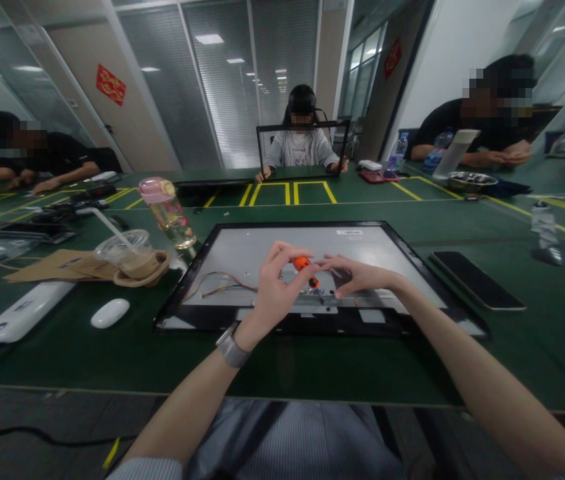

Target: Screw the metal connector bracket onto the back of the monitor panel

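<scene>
A green table (312, 360) bears a flat panel (262, 257) in a black frame, lying just before the person. Over the panel's near edge the left hand (275, 290) pinches an orange screwdriver (305, 268), its tip down on the panel. The right hand (357, 275) rests beside it, fingers spread, touching the panel.

Matt grey metal panel (272, 250), glossy black frame (189, 277).
</scene>
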`<state>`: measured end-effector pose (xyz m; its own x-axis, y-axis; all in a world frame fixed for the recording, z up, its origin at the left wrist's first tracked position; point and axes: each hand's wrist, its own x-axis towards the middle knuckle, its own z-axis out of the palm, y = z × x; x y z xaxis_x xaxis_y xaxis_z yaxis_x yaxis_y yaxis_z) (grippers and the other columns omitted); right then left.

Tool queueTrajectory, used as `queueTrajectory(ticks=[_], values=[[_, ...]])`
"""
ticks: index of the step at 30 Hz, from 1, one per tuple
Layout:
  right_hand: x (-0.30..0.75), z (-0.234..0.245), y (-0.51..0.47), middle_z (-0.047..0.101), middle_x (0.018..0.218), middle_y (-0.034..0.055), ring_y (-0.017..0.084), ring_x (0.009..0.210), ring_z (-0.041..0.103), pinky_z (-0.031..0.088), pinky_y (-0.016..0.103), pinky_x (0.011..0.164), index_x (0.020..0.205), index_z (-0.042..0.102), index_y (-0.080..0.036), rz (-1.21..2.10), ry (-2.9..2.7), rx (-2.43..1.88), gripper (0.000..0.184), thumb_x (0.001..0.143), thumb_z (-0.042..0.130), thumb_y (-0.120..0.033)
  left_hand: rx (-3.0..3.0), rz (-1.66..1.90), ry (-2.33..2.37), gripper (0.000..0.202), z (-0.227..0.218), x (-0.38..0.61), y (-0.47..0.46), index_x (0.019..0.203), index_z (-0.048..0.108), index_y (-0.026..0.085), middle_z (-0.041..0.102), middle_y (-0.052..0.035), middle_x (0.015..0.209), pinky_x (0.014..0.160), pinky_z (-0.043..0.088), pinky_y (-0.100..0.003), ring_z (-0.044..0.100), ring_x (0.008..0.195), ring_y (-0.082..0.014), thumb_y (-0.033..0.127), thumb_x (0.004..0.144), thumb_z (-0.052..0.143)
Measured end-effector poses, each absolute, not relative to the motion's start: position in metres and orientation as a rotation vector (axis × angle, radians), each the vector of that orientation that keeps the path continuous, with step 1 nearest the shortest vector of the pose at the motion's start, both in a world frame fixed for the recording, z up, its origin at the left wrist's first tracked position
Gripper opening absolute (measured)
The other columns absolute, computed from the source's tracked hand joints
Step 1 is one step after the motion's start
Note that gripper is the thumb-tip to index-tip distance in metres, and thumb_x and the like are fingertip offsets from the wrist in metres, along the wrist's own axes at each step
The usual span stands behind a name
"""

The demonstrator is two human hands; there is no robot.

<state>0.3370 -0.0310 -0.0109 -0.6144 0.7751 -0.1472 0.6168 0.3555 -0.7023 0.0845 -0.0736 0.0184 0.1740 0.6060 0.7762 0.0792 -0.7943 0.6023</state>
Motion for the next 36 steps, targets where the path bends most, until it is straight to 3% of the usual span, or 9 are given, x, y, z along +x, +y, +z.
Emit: queueTrajectory(ticks=[5, 12, 15, 20, 26, 30, 33, 36], values=[[0.3368, -0.0105, -0.0315, 0.037, 0.161, 0.0043, 0.034, 0.154, 0.007, 0.005, 0.059, 0.123, 0.139, 0.056, -0.031, 1.125, -2.39, -1.249, 0.082, 0.068, 0.078, -0.065, 2.023, 1.658, 0.641, 0.012, 0.0173, 0.0858, -0.0739, 0.095, 0.07, 0.021, 0.058, -0.0016, 0.089, 0.077, 0.049, -0.029, 0.056, 0.084, -0.0143, 0.027, 0.086, 0.074], [0.3383, -0.0125, -0.0311, 0.039, 0.16, 0.0027, 0.033, 0.154, 0.007, 0.004, 0.06, 0.123, 0.136, 0.058, -0.034, 1.138, -2.376, -1.202, 0.078, 0.068, 0.079, -0.065, 1.845, 1.487, 0.538, 0.026, 0.019, 0.0861, -0.075, 0.123, 0.06, 0.02, 0.066, -0.0085, 0.108, 0.09, 0.054, -0.034, 0.064, 0.1, -0.0173, 0.023, 0.099, 0.051], [0.3381, -0.0122, -0.0309, 0.038, 0.16, 0.0029, 0.033, 0.154, 0.006, 0.001, 0.06, 0.123, 0.137, 0.057, -0.034, 1.14, -2.385, -1.202, 0.078, 0.068, 0.079, -0.065, 1.856, 1.461, 0.53, 0.024, 0.0184, 0.0853, -0.074, 0.118, 0.064, 0.021, 0.066, -0.009, 0.111, 0.091, 0.053, -0.035, 0.064, 0.103, -0.0187, 0.025, 0.1, 0.049], [0.3373, -0.0102, -0.0312, 0.037, 0.161, 0.0029, 0.034, 0.154, 0.007, 0.001, 0.06, 0.123, 0.138, 0.056, -0.034, 1.127, -2.397, -1.228, 0.079, 0.069, 0.078, -0.065, 1.88, 1.663, 0.643, 0.013, 0.0145, 0.089, -0.0751, 0.102, 0.071, 0.022, 0.059, -0.0044, 0.096, 0.081, 0.051, -0.03, 0.059, 0.091, -0.0159, 0.028, 0.091, 0.066], [0.339, -0.0127, -0.0299, 0.04, 0.16, 0.0023, 0.033, 0.154, 0.008, -0.004, 0.058, 0.124, 0.138, 0.057, -0.034, 1.102, -2.415, -1.203, 0.078, 0.069, 0.078, -0.065, 1.875, 1.523, 0.53, 0.03, 0.0159, 0.089, -0.0813, 0.125, 0.063, 0.023, 0.065, -0.007, 0.104, 0.088, 0.051, -0.034, 0.063, 0.097, -0.0163, 0.023, 0.102, 0.044], [0.3393, -0.0131, -0.0296, 0.038, 0.16, 0.0037, 0.033, 0.154, 0.007, 0.001, 0.058, 0.124, 0.138, 0.056, -0.032, 1.101, -2.416, -1.205, 0.078, 0.07, 0.077, -0.064, 1.924, 1.562, 0.536, 0.023, 0.0127, 0.0891, -0.0785, 0.117, 0.068, 0.024, 0.062, -0.0072, 0.107, 0.089, 0.051, -0.035, 0.06, 0.101, -0.0184, 0.029, 0.098, 0.056], [0.3389, -0.0132, -0.0292, 0.038, 0.16, 0.0037, 0.034, 0.154, 0.009, 0.002, 0.059, 0.123, 0.138, 0.057, -0.032, 1.088, -2.424, -1.212, 0.079, 0.069, 0.078, -0.065, 1.943, 1.632, 0.606, 0.019, 0.0119, 0.09, -0.0767, 0.108, 0.072, 0.025, 0.058, -0.0047, 0.098, 0.082, 0.051, -0.033, 0.058, 0.092, -0.0168, 0.03, 0.091, 0.067], [0.3391, -0.0144, -0.0287, 0.039, 0.16, 0.0028, 0.033, 0.154, 0.008, -0.001, 0.059, 0.124, 0.137, 0.057, -0.033, 1.095, -2.42, -1.21, 0.079, 0.069, 0.077, -0.067, 1.936, 1.598, 0.61, 0.023, 0.0157, 0.0894, -0.0783, 0.116, 0.069, 0.024, 0.06, -0.0054, 0.098, 0.084, 0.052, -0.034, 0.059, 0.091, -0.0166, 0.026, 0.097, 0.057]])
